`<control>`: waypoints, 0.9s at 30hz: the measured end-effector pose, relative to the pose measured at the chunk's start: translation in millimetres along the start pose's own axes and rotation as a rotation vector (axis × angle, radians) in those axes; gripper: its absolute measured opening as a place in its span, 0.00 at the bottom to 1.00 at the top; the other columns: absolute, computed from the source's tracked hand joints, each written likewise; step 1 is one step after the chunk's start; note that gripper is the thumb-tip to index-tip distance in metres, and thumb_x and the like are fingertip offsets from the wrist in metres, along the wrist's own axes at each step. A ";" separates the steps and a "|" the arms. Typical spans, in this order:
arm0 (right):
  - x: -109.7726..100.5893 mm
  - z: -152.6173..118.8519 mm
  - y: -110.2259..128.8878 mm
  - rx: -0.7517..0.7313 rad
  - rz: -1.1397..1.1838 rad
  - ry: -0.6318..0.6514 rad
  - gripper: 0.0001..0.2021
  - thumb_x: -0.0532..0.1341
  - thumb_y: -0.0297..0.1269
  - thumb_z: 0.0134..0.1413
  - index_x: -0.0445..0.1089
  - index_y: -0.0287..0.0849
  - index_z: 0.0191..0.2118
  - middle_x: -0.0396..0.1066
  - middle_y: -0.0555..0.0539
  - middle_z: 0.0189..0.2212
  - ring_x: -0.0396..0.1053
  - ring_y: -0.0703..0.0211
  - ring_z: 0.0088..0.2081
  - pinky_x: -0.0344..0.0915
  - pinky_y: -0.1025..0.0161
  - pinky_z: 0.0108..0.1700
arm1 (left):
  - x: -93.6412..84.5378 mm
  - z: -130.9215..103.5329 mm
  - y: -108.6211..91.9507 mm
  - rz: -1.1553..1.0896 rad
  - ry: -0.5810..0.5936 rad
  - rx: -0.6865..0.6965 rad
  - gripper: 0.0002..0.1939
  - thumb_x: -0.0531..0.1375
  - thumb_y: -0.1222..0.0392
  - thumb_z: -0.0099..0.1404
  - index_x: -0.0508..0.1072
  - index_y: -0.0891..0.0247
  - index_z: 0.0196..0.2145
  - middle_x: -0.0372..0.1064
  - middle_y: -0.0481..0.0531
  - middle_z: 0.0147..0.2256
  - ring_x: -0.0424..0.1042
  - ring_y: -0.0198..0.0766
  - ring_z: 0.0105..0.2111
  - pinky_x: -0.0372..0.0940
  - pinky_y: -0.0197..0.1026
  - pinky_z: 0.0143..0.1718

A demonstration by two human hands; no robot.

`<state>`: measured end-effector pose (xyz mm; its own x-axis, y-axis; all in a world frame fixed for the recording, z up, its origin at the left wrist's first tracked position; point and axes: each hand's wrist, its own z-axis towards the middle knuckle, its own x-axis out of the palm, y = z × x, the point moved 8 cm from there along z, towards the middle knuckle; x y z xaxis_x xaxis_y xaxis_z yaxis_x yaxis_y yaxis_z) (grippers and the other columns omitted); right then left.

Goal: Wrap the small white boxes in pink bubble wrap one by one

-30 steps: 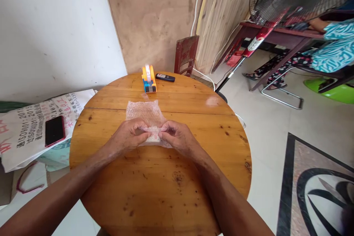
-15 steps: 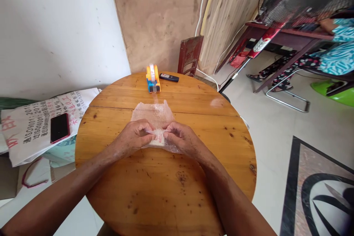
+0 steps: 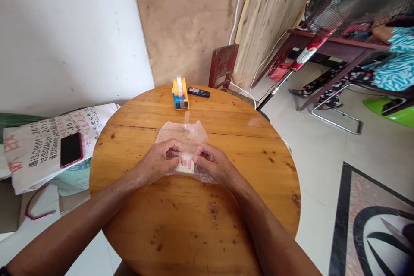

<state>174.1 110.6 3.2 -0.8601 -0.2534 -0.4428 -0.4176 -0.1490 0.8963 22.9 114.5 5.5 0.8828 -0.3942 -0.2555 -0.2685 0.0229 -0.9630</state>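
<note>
A sheet of clear bubble wrap lies spread on the round wooden table. On its near part rests a small white box with red markings. My left hand is closed at the box's left edge, thumb and forefinger curled together. Opposite it, my right hand pinches at the right edge. Whether the fingertips also catch some of the wrap is hard to make out. A short strip of tape runs from the wrap's far edge toward the orange and blue tape dispenser.
A dark handset lies beside the dispenser. Left of the table, a phone rests on printed white sacks. A wooden chair stands behind. At right are a standing fan and a seated person.
The bubble wrap edge pinched between my hands has come off the box top, and more of the box's printed face shows. My fingers have moved slightly apart.
</note>
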 end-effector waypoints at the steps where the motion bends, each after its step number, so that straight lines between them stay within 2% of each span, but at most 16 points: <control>1: 0.6 0.2 -0.5 0.007 0.018 0.005 0.09 0.60 0.40 0.51 0.64 0.42 0.26 0.61 0.54 0.21 0.56 0.65 0.26 0.52 0.68 0.28 | -0.2 0.7 0.8 -0.035 0.005 -0.004 0.11 0.62 0.58 0.51 0.69 0.64 0.33 0.69 0.46 0.30 0.67 0.33 0.29 0.60 0.34 0.29; 9: 5.6 1.5 -8.1 0.082 0.157 0.073 0.11 0.58 0.43 0.53 0.62 0.42 0.27 0.62 0.53 0.22 0.58 0.65 0.25 0.55 0.68 0.27 | -2.4 5.4 4.7 -0.080 0.097 -0.051 0.12 0.63 0.57 0.50 0.69 0.65 0.32 0.66 0.45 0.28 0.64 0.31 0.27 0.58 0.33 0.28; 17: 4.6 0.7 -5.9 0.107 0.166 0.060 0.09 0.58 0.40 0.53 0.61 0.42 0.26 0.61 0.54 0.21 0.59 0.66 0.24 0.56 0.68 0.27 | -0.7 6.1 9.3 -0.068 0.145 -0.033 0.12 0.63 0.57 0.54 0.71 0.65 0.36 0.69 0.47 0.31 0.66 0.32 0.29 0.60 0.34 0.30; 24: 4.2 0.9 -4.6 0.106 0.119 0.056 0.10 0.56 0.40 0.54 0.60 0.42 0.26 0.60 0.54 0.21 0.58 0.65 0.24 0.56 0.67 0.27 | -1.3 4.5 5.1 0.013 0.147 0.105 0.21 0.59 0.59 0.59 0.69 0.61 0.51 0.66 0.48 0.37 0.67 0.34 0.33 0.61 0.36 0.34; 27: 3.9 2.8 -6.3 0.084 0.080 0.039 0.10 0.56 0.40 0.54 0.59 0.43 0.25 0.59 0.54 0.21 0.58 0.65 0.24 0.55 0.67 0.28 | -2.3 3.6 0.1 0.130 0.135 0.185 0.16 0.57 0.60 0.61 0.74 0.61 0.46 0.68 0.51 0.39 0.68 0.36 0.37 0.62 0.38 0.40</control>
<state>172.5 113.2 -4.1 -0.8803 -0.2980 -0.3691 -0.3729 -0.0465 0.9267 22.2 118.7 5.7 0.7827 -0.4959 -0.3762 -0.2900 0.2443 -0.9253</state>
